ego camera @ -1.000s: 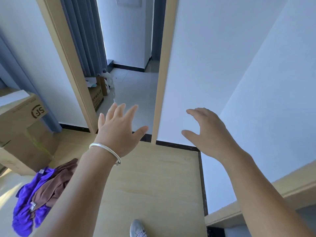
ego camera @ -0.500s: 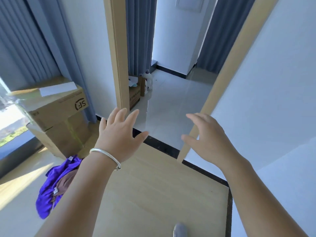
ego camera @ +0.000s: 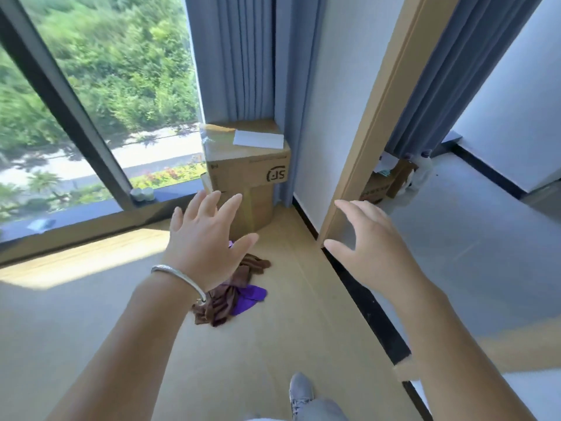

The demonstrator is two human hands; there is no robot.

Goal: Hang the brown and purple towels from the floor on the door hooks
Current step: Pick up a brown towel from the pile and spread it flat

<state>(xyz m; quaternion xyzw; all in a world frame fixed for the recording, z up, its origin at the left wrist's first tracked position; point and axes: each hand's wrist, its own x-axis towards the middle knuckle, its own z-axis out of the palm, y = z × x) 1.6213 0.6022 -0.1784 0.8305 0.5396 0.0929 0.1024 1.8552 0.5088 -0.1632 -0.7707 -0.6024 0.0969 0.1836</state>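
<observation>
A crumpled brown towel (ego camera: 226, 296) lies on the wooden floor, tangled with a purple towel (ego camera: 250, 297) that shows beneath it. My left hand (ego camera: 202, 241), with a silver bracelet at the wrist, hovers above the pile with fingers spread and holds nothing; it hides part of the towels. My right hand (ego camera: 368, 246) is also spread and empty, held out to the right near the wooden door frame (ego camera: 373, 117). No door hooks are in view.
Stacked cardboard boxes (ego camera: 247, 174) stand in the corner behind the towels, beside blue curtains (ego camera: 239, 59) and a large window (ego camera: 91, 95). A black threshold strip (ego camera: 368, 302) leads into a tiled room with another box (ego camera: 384, 183). My grey shoe (ego camera: 300, 390) is at the bottom.
My view has swung left, from the doorway to the window corner. The towel pile now lies near the centre, under my left hand. Both hands stay spread and empty.
</observation>
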